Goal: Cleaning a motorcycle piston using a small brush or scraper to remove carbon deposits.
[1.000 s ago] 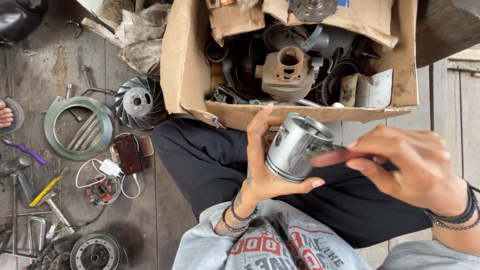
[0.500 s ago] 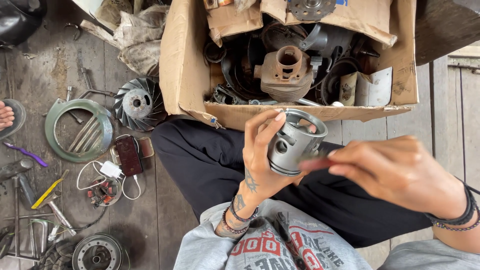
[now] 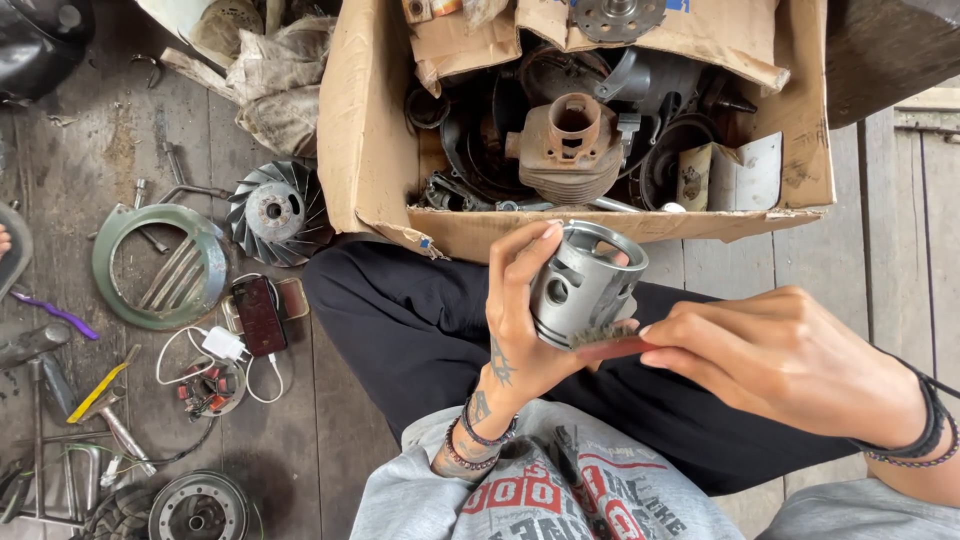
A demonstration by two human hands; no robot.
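Observation:
My left hand (image 3: 520, 330) grips a hollow grey metal piston (image 3: 580, 282), open end tilted up and away, over my lap. My right hand (image 3: 790, 360) holds a small brush with a red handle (image 3: 612, 344), its bristles pressed against the lower side of the piston. Both wrists wear bead bracelets. Black trousers (image 3: 420, 330) lie under the hands.
An open cardboard box (image 3: 370, 150) just beyond my knees holds a rusty engine cylinder (image 3: 570, 145) and several dark engine parts. On the plank floor at left lie a cooling fan (image 3: 275, 212), a green ring cover (image 3: 160, 265), a phone with charger (image 3: 258, 315) and hand tools (image 3: 95, 390).
The left hand has turned the piston more upright, its open end now facing up. The right hand has shifted down so the brush meets the piston's lower side.

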